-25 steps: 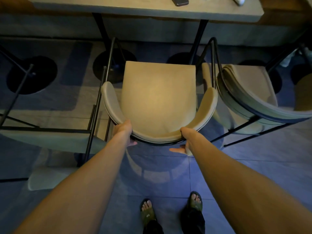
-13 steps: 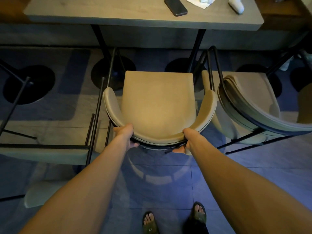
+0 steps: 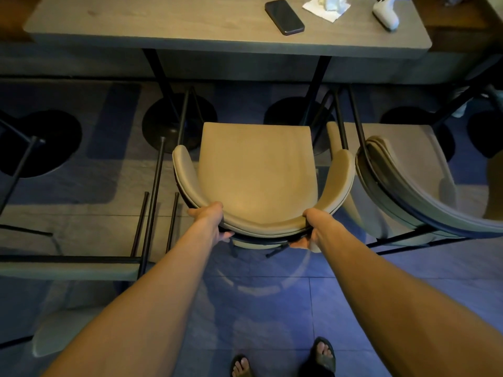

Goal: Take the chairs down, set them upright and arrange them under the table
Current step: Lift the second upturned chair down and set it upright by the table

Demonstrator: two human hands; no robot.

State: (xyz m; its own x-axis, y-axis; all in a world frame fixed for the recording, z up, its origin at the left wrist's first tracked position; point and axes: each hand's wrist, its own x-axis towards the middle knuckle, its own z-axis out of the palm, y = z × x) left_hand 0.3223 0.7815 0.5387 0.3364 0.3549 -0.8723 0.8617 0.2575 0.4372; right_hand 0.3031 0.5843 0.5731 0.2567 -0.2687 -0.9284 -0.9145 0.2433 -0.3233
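A tan upholstered chair with a curved backrest stands upright in front of the grey table, its seat facing the table edge. My left hand grips the backrest at its left rear curve. My right hand grips it at the right rear curve, fingers wrapped under the rim. Another chair stands tilted just to the right, its black metal legs pointing up beside the tan chair's armrest. At the left a third chair lies with black legs sticking toward the table.
A black phone, a crumpled tissue and a white controller lie on the table. Round black table bases and thin legs stand under it. My sandalled feet are on the blue-grey tiled floor.
The chair has slid away from me toward the table with both hands still on its backrest; more of the tabletop and its objects have come into view.
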